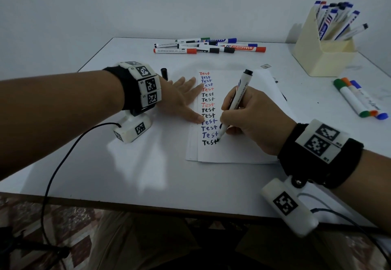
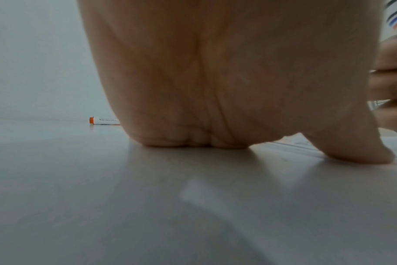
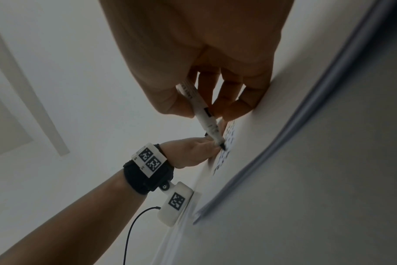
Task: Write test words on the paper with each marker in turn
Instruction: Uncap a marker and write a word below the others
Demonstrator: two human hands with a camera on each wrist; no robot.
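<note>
The right hand (image 1: 251,119) grips a black marker (image 1: 233,102), its tip touching the paper (image 1: 237,153) at the end of the lowest "Test" in a column of red, blue and black words. The left hand (image 1: 179,98) lies flat, fingers straight, pressing the paper's left edge on the tabletop (image 1: 127,174). A black cap (image 1: 164,73) lies just beyond the left hand. More markers (image 1: 209,46) lie at the far edge.

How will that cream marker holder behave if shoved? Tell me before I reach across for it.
The cream marker holder probably tips before it slides: it is crammed with markers leaning out above its rim, so it looks top-heavy. It looks like light, rigid plastic, so a low push on the table would likely slide it.
</note>
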